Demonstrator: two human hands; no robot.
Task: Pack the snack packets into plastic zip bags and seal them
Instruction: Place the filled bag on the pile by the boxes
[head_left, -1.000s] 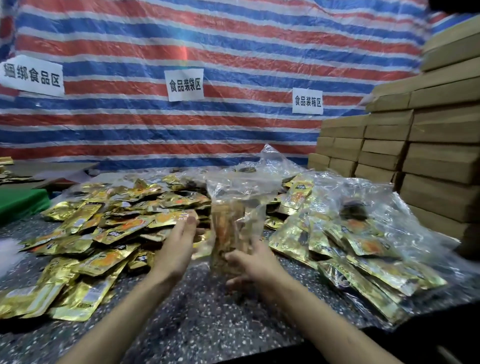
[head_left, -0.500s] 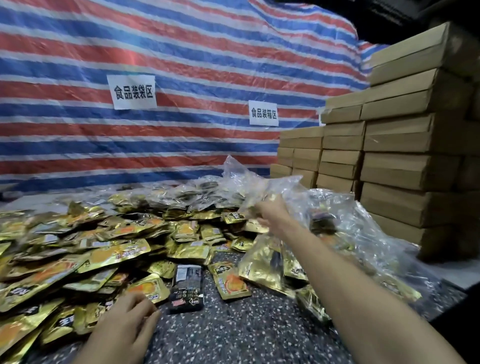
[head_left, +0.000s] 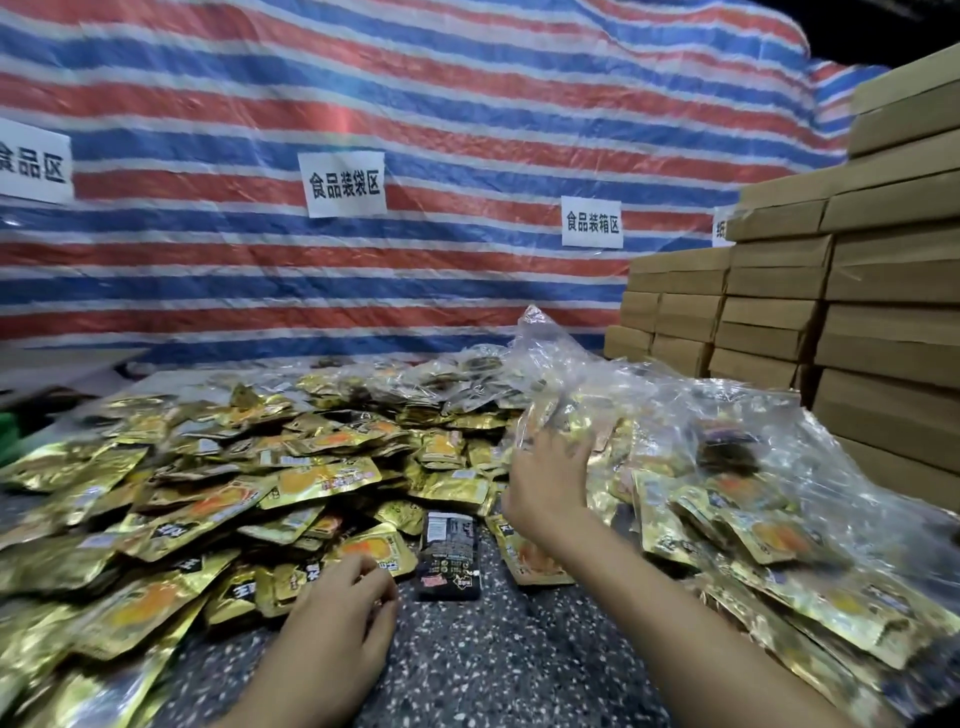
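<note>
Right hand (head_left: 550, 480) up against filled zip bag (head_left: 566, 415) at near-left edge of clear-plastic heap (head_left: 753, 467), fingers splayed and fairly straight, pressing or resting rather than clasping; motion blur there, exact contact uncertain. Left hand (head_left: 337, 608) low over speckled table (head_left: 519, 670), fingers loosely curled, tips just beside nearest gold packet (head_left: 371, 553), nothing visibly held. Loose snack packets (head_left: 208, 499) heaped across left and centre of table; one black packet (head_left: 449, 558) apart from that pile, between the hands. Judged step: parking a packed bag on the heap, next batch to be gathered. To do well: settle bag flat, no sliding back onto loose stock; run along zip strip to confirm closure over full length before release; draw packets from near edge, stacked same way up, for a clean slip past the bag mouth; keep packed and loose stock separate. Hard to make out: zip seal under right hand, lost in glare and crinkle; packet count inside; supply of empty bags, not located. Heap cut off at right and bottom edges, loose pile at left edge. Packet lettering blurred. Cardboard boxes (head_left: 857, 312) stacked behind heap, contents unseen.
</note>
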